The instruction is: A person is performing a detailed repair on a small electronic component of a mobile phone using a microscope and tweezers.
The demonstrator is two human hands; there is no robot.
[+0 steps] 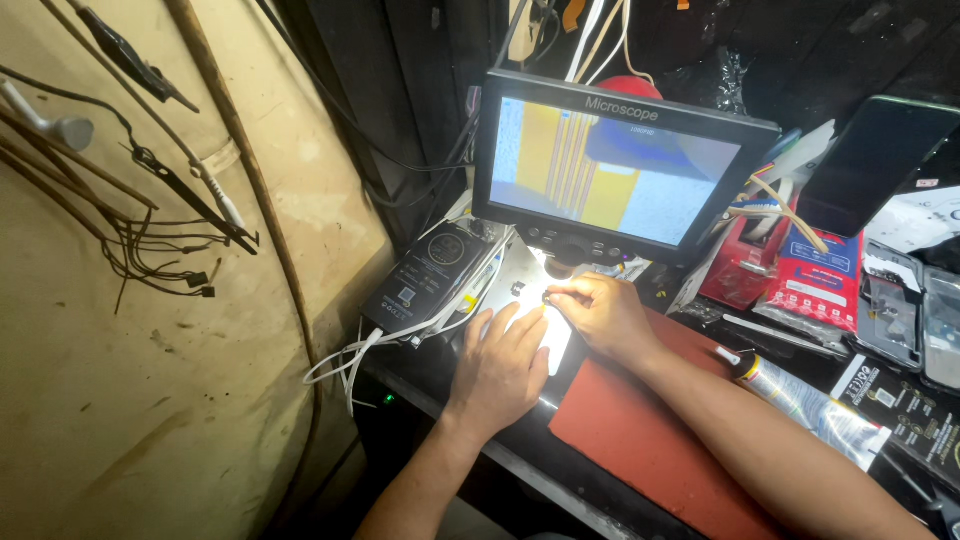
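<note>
While a small bright part (548, 330) lies lit under the microscope's lens, on the stage at the tabletop's back edge, the left hand (503, 365) presses flat on it, fingers spread. The right hand (598, 312) pinches something tiny at the part's far end; what it is cannot be made out. Above, the screen (615, 165) shows yellow and blue enlarged. Fine work looks under way; any next touch calls for a steady hold. A red mat (640, 430) lies beside.
</note>
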